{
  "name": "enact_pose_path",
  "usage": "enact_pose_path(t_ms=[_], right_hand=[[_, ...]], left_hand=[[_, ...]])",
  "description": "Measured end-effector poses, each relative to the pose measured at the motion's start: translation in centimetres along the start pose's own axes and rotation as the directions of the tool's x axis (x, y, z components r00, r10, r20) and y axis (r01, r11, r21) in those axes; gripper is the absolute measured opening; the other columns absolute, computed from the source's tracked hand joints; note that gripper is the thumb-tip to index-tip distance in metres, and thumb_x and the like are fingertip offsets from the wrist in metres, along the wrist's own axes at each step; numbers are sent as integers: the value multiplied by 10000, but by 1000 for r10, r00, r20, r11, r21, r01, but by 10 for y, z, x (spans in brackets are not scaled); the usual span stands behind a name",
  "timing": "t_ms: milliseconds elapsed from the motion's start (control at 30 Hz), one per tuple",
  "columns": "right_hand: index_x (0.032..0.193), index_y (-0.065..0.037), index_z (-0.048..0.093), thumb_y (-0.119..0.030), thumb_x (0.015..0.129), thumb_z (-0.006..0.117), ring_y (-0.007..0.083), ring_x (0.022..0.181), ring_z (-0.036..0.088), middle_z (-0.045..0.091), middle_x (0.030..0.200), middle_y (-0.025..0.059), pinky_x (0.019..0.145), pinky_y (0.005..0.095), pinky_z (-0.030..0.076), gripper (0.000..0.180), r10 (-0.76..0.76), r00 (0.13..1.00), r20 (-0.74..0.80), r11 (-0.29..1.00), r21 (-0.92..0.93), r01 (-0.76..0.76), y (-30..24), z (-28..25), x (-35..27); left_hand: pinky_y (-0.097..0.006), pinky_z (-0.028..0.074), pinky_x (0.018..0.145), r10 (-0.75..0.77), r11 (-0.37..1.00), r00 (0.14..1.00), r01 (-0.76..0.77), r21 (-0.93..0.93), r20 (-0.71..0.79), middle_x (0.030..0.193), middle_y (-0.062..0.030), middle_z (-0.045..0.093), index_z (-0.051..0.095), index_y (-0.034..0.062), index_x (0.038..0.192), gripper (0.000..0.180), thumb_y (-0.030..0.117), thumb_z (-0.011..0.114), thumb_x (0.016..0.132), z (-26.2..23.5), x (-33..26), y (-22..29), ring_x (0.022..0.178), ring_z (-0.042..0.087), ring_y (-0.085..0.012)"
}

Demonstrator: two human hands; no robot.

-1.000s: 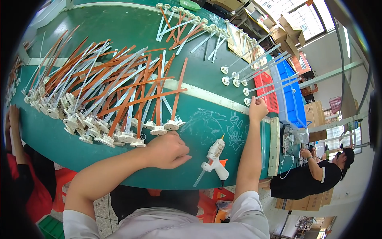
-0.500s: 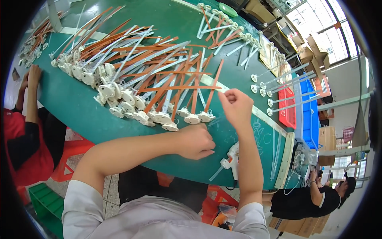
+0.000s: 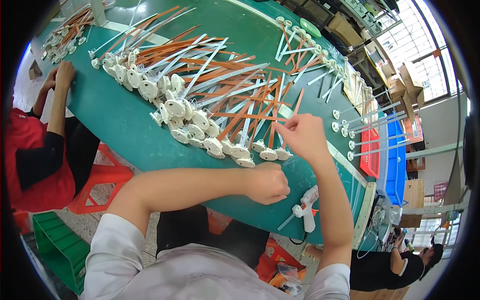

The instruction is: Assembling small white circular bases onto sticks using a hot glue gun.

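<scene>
The right hand (image 3: 304, 135) is held in a narrow pinch, thumb and fingertips brought close together at the right end of the heap; whether anything is held between them cannot be told. The end of an orange strip (image 3: 250, 117) lies just beside the thumb, and contact cannot be made out. The left hand (image 3: 269, 184) is loosely curled near the table's (image 3: 130, 122) front edge, just beside the nearest white bases (image 3: 268, 154); its palm is hidden, so what it may hold cannot be told either.

The strips (image 3: 235, 83) are heaped crosswise in orange and grey, on the left and middle of the table, with most bases turned toward the front edge. For clean handling among them, a strip is probably best taken near its base and drawn out along its own length, so that those crossing it are not dragged. The thin wires by the bases should be kept clear of the fingers, as they could snag. Neighbouring bases might be steadied with the left hand.

The glue gun (image 3: 306, 205) lies beside the right forearm, its tip not clearly seen; room should be left there, since the tip could be hot. More grey strips stand out to the right, near a red basket (image 3: 370, 152).
</scene>
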State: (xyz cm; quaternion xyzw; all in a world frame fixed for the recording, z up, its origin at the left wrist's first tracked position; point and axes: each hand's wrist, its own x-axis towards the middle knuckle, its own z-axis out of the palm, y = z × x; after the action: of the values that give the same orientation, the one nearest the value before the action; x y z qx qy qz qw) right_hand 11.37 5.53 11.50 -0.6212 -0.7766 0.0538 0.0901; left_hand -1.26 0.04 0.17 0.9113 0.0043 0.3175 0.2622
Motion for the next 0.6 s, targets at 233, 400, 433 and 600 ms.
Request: enact_pose_path(t_ms=[233, 400, 433, 600], right_hand=[[696, 16, 744, -192, 811, 745, 80, 493, 534, 611, 563, 18, 445, 243, 366, 237, 224, 898, 378, 791, 467, -394, 13, -6, -13], [746, 27, 741, -139, 848, 671, 65, 494, 497, 623, 608, 20, 442, 230, 325, 207, 302, 805, 510, 647, 510, -566, 51, -55, -58], [749, 26, 743, -144, 846, 672, 63, 488, 483, 629, 615, 22, 441, 227, 315, 208, 289, 772, 566, 654, 472, -591, 57, -64, -69], [789, 23, 751, -131, 879, 669, 58, 478, 473, 637, 620, 24, 433, 227, 305, 195, 331, 749, 574, 460, 595, -660, 70, -72, -173]], left_hand=[[-446, 486, 631, 4, 1000, 997, -4, -3, -76, 664, -82, 579, 580, 72, 711, 251, 251, 707, 834, -5, 2, 0, 678, 626, -321], [-444, 487, 595, 13, 996, 994, -23, -88, -110, 670, -70, 587, 581, 74, 732, 246, 238, 741, 820, -4, 3, 2, 680, 621, -319], [-440, 488, 590, -11, 994, 987, -8, -113, -160, 671, -66, 588, 582, 75, 741, 237, 223, 749, 820, -3, 3, 3, 676, 619, -315], [-393, 516, 600, -109, 981, 972, 71, -180, -208, 694, -83, 630, 663, 59, 826, 127, 133, 766, 830, -5, 4, 5, 671, 654, -284]])
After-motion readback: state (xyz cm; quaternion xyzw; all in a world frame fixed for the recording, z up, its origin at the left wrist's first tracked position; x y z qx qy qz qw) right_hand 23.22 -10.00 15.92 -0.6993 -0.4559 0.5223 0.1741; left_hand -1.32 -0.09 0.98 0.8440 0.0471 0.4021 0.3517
